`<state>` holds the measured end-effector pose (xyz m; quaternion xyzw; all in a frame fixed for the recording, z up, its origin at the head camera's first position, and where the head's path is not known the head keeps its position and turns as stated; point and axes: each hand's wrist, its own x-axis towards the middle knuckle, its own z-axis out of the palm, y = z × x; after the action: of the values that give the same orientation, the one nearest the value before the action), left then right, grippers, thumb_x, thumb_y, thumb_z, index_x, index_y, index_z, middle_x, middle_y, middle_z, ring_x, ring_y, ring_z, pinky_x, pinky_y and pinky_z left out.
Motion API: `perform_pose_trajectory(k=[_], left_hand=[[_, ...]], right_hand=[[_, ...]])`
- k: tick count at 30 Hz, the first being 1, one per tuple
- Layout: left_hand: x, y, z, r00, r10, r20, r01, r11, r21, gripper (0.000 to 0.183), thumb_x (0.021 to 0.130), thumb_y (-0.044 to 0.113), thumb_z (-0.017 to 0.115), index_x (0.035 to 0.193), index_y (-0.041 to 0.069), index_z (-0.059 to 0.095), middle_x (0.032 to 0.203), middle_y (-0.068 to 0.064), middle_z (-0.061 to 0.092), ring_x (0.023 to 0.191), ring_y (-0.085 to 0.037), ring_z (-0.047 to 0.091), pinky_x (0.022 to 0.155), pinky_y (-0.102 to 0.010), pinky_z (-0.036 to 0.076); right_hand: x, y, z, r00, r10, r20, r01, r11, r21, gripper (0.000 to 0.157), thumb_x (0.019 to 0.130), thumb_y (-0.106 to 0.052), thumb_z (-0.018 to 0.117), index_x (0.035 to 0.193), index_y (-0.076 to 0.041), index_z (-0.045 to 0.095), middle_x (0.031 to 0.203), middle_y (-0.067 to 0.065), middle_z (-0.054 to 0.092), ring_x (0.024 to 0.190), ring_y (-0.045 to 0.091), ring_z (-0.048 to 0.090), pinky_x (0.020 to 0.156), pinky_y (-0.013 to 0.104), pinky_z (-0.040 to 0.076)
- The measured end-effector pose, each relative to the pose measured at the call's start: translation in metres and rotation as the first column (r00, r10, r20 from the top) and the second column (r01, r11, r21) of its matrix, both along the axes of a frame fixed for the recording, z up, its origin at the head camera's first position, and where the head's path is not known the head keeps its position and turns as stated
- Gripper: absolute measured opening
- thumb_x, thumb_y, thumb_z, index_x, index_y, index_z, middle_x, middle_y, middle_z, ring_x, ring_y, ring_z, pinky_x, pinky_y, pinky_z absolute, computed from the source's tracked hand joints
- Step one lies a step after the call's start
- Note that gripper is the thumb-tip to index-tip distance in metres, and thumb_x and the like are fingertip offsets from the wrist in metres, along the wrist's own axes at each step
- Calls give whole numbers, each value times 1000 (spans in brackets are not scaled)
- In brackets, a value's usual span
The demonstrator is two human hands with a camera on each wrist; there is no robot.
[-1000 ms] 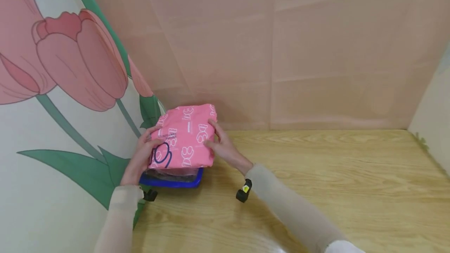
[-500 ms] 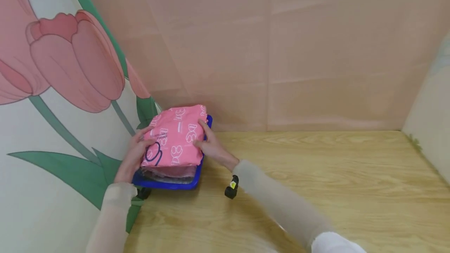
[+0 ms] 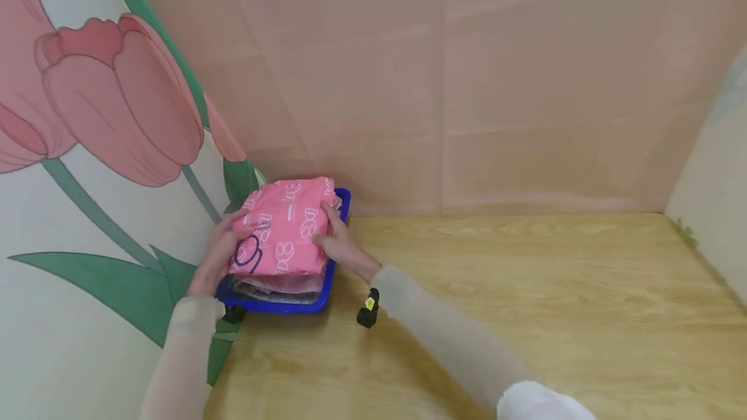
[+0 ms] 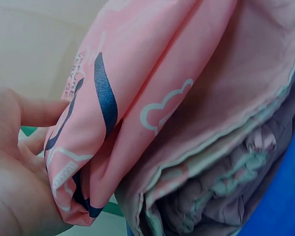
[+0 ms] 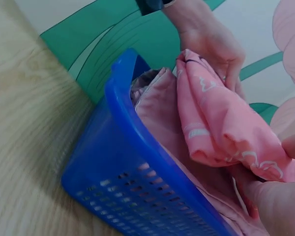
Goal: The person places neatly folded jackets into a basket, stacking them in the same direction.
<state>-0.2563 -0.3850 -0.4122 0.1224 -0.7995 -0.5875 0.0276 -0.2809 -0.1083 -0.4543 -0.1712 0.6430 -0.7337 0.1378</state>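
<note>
A folded pink cloth [image 3: 280,229] with white and dark blue prints is held between both hands at the top of a blue basket [image 3: 287,308]. My left hand [image 3: 217,253] grips its left edge, the thumb on top; the left wrist view shows the fabric's folded edge against the fingers. On the opposite side, my right hand [image 3: 343,244] pinches the right edge, with fingers partly tucked under the fold in the right wrist view. Beneath lies more folded fabric [image 4: 255,54], paler pink and greyish with a gathered edge, inside the basket. The pink cloth hides most of it.
The basket has perforated sides [image 5: 137,189] and stands on a wood-grain surface [image 3: 496,297]. Close on its left is a wall with a tulip picture [image 3: 117,96]. Behind it rises a plain pinkish backdrop [image 3: 467,83], and another pale wall [image 3: 712,193] stands far right.
Both hands have carried the pink cloth left and lowered it over the basket. More of the basket's right rim and front now shows. The view has shifted slightly too.
</note>
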Motion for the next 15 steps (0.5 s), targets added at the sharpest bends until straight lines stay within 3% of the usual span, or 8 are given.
perform_pose_trajectory(k=[5,9,12,15], left_hand=[[-1,-9,-7,1000,-19,10,19,1000,-7,66,106,8,58,167,10,35,163,-17,33,116,-12,48,88,-17,47],[-2,-14,-15,999,-22,46,24,999,-25,68,107,11,57,170,16,30,173,-18,28,131,-19,46,90,-16,45],[-3,-15,-20,999,-6,53,9,998,-62,69,107,11,57,170,19,31,174,-18,29,130,-22,48,87,-18,47],[-5,-15,-24,999,10,35,-6,993,-114,69,105,9,60,168,18,35,166,-22,38,110,-19,55,78,-20,50]], right_hand=[[-3,-13,-6,998,8,65,-5,999,-42,93,95,8,57,173,-24,18,180,12,9,145,28,43,111,35,45],[-1,-19,-10,996,8,88,-3,998,-55,94,94,11,55,173,-22,15,180,14,8,152,31,36,123,45,39],[0,-22,-13,996,3,94,1,999,-46,91,96,8,55,173,-19,14,179,15,13,149,31,38,122,40,39],[1,-23,-15,994,-4,110,8,1000,-30,91,97,7,56,173,-18,13,178,16,17,132,29,49,104,31,48]])
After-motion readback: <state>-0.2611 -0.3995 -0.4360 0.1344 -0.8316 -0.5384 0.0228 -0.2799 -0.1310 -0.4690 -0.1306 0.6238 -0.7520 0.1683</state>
